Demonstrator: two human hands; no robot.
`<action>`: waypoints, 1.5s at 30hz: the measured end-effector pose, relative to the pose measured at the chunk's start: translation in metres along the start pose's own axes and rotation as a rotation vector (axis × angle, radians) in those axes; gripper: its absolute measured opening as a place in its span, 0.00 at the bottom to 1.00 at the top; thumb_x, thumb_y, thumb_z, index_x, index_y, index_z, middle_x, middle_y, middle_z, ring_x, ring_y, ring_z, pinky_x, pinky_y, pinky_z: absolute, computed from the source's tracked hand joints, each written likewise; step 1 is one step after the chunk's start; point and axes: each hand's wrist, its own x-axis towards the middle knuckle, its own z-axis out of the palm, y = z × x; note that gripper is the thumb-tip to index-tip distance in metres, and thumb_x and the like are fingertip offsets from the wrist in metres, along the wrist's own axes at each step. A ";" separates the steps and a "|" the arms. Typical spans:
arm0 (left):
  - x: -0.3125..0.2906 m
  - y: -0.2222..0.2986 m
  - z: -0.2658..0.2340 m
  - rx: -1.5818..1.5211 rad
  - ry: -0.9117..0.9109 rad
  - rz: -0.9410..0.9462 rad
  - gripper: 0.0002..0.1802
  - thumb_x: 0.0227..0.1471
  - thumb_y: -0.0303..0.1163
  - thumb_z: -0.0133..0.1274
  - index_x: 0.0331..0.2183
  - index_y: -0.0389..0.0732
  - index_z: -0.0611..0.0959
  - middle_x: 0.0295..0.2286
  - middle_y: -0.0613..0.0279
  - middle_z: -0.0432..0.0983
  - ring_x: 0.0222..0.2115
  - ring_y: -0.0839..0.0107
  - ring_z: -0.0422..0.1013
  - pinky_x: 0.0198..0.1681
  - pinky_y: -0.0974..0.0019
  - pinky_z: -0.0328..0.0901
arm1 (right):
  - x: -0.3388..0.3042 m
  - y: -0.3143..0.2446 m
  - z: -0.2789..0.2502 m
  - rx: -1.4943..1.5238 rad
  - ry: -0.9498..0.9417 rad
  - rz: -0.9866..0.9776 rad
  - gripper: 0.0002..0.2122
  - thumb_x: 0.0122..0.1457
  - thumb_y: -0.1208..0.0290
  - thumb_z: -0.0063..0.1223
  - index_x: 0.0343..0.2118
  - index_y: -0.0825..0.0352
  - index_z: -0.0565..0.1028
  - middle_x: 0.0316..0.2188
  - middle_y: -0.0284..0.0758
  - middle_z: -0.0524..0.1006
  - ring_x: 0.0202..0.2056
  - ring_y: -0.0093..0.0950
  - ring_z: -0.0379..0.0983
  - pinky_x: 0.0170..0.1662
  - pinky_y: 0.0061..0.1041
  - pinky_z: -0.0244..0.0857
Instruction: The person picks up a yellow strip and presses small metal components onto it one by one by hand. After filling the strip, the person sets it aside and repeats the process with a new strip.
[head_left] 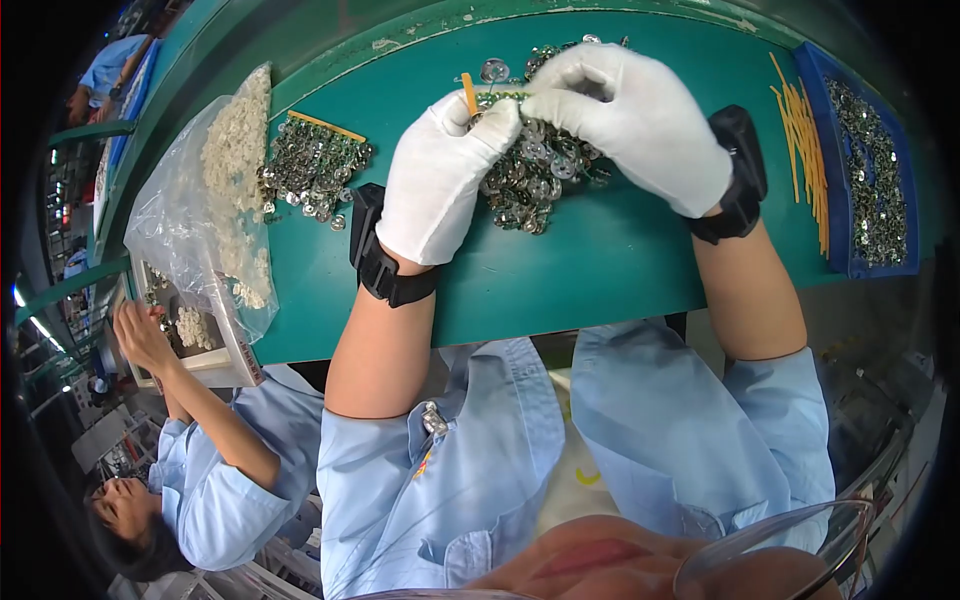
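Observation:
Both of my hands wear white gloves and meet at the far middle of the green table (620, 270). My left hand (435, 165) is closed on a narrow yellow strip (469, 92), whose end sticks up past the thumb. Small green pieces line the part of the strip between my hands. My right hand (630, 115) is pinched at the strip's right part, and whatever its fingertips grip is too small to make out. Beneath and beside the hands lies a heap of small shiny round parts with green bits (535, 180).
On the left, another yellow strip (327, 126) edges a cluster of similar parts (315, 170). Beyond it, a clear plastic bag (165, 225) lies beside small whitish pieces (235, 150). Loose yellow strips (800, 140) and a blue bin (843, 245) stand right. A co-worker (225, 480) sits at left.

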 end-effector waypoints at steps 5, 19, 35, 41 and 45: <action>-0.002 -0.004 -0.004 -0.031 -0.031 -0.004 0.14 0.56 0.37 0.51 0.36 0.35 0.78 0.28 0.73 0.71 0.30 0.84 0.61 0.36 0.78 0.58 | 0.003 0.011 0.000 0.080 -0.109 -0.010 0.10 0.58 0.69 0.50 0.36 0.71 0.75 0.31 0.30 0.75 0.34 0.18 0.68 0.39 0.18 0.61; -0.002 -0.001 0.007 0.000 0.042 0.041 0.17 0.56 0.37 0.51 0.40 0.33 0.79 0.30 0.71 0.72 0.32 0.83 0.63 0.39 0.77 0.59 | 0.002 0.002 -0.006 -0.259 0.120 -0.283 0.10 0.58 0.69 0.49 0.34 0.71 0.76 0.32 0.34 0.76 0.35 0.22 0.70 0.40 0.20 0.63; -0.031 0.013 -0.005 0.422 -0.020 0.186 0.18 0.52 0.40 0.51 0.41 0.38 0.79 0.24 0.60 0.74 0.25 0.74 0.69 0.30 0.69 0.64 | -0.015 -0.002 0.015 -0.152 0.006 -0.139 0.06 0.57 0.74 0.48 0.28 0.72 0.71 0.25 0.33 0.67 0.29 0.23 0.62 0.34 0.19 0.56; -0.065 0.004 0.005 -0.042 0.137 0.157 0.18 0.55 0.42 0.50 0.38 0.36 0.79 0.24 0.67 0.73 0.27 0.81 0.66 0.32 0.72 0.63 | -0.012 -0.025 0.017 -0.125 -0.254 -0.140 0.05 0.57 0.74 0.49 0.29 0.72 0.71 0.28 0.33 0.69 0.32 0.23 0.64 0.38 0.19 0.57; -0.057 -0.001 0.012 0.033 0.115 0.135 0.19 0.56 0.43 0.49 0.39 0.36 0.79 0.25 0.68 0.74 0.29 0.82 0.65 0.34 0.72 0.63 | -0.017 -0.006 0.007 -0.045 -0.201 -0.095 0.06 0.56 0.73 0.49 0.30 0.72 0.72 0.32 0.33 0.71 0.35 0.24 0.66 0.42 0.20 0.58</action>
